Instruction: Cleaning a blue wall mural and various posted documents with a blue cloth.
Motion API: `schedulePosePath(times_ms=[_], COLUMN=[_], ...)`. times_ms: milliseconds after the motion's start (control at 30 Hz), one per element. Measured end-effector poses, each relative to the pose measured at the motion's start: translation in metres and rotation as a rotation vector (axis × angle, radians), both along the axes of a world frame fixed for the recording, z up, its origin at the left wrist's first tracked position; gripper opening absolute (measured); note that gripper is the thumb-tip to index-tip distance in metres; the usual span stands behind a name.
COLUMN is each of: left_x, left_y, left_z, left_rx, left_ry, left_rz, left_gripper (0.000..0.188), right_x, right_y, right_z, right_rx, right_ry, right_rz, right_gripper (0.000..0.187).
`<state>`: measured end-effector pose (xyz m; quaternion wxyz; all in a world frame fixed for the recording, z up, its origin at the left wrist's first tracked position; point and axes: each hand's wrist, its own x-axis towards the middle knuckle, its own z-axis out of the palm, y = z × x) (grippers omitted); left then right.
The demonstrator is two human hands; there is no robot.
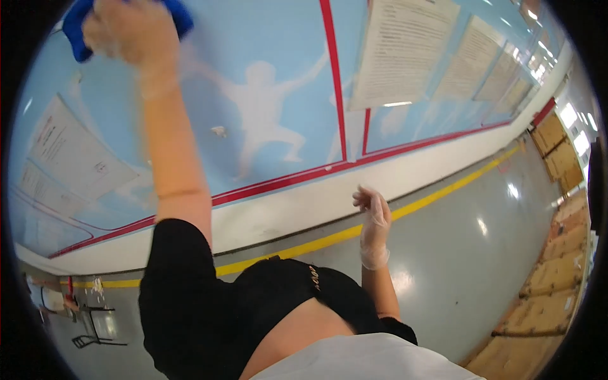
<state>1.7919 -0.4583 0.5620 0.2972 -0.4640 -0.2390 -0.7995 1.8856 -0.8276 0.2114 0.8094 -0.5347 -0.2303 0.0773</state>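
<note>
My left hand (130, 31), in a thin clear glove, is raised at the upper left and closed on a blue cloth (75, 31). The cloth lies against a light blue wall board (291, 76) that has white figure silhouettes and red border lines. Part of the cloth is hidden behind the hand and cut off by the picture's edge. Lower down, my right hand (375, 225), also gloved, hangs in front of my body with its fingers loosely bent and nothing in them. It is apart from the board.
Printed sheets (405, 50) are fixed on the board at the right, and another sheet (76, 149) at the left. A yellow line (437, 199) runs along the grey floor (443, 266). Cardboard boxes (544, 278) line the right side. A dark-framed chair (95, 329) stands at the far left.
</note>
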Motion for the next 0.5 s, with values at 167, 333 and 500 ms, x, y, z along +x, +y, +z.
schedulePosePath(times_ms=[167, 333, 500], left_x=[-0.052, -0.005, 0.068], left_y=[-0.011, -0.039, -0.058], left_z=[-0.105, -0.102, 0.004], left_rx=[-0.405, 0.04, 0.305], left_ry=[0.019, 0.312, 0.355], left_rz=[-0.049, -0.336, -0.286], left_gripper=[0.04, 0.038, 0.036], right_x=[0.005, 0.007, 0.003], right_y=[0.003, 0.014, 0.019], right_z=[-0.013, -0.007, 0.001], right_rx=[-0.015, 0.016, 0.004], right_ry=[0.115, 0.135, 0.047], right_rz=[-0.035, 0.046, 0.06], right_gripper=[0.037, 0.035, 0.032])
